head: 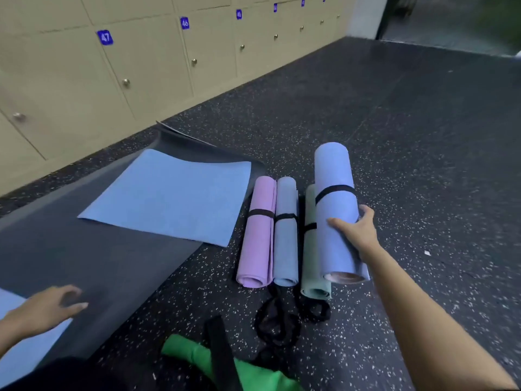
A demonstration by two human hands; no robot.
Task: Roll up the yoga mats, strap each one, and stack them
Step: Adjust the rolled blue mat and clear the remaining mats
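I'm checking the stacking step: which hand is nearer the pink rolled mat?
Right. The right hand grips a blue roll to the right of the pink mat; the left hand is over the grey mat, far to its left.

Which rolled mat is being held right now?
The big blue roll farthest right, gripped by the right hand. The pink roll, grey-blue roll and green roll lie on the floor with no hand on them.

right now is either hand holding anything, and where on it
The right hand grips the rolled blue mat around its body, below the black strap, toward its near end. The left hand holds nothing, open over the dark mat.
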